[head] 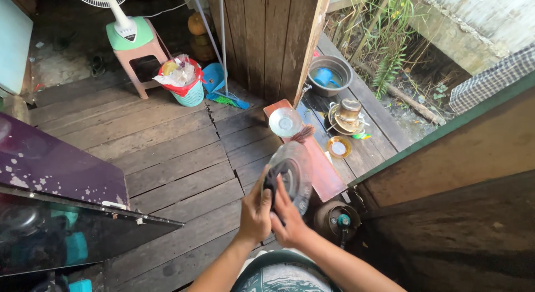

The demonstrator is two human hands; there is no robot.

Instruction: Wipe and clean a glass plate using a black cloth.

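Both my left hand (255, 209) and right hand (288, 218) grip a clear plastic jar (292, 174) above the gas cylinder (334, 218), near the red board (317, 164).

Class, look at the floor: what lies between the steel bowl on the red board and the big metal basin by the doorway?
In the head view, only bare dark wet planks lie between the steel bowl and the basin.

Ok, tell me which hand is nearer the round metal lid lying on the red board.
Right. The right hand grips the clear bottle on the side toward the metal lid; the left hand holds the bottle's other side, slightly farther away. Neither touches the lid.
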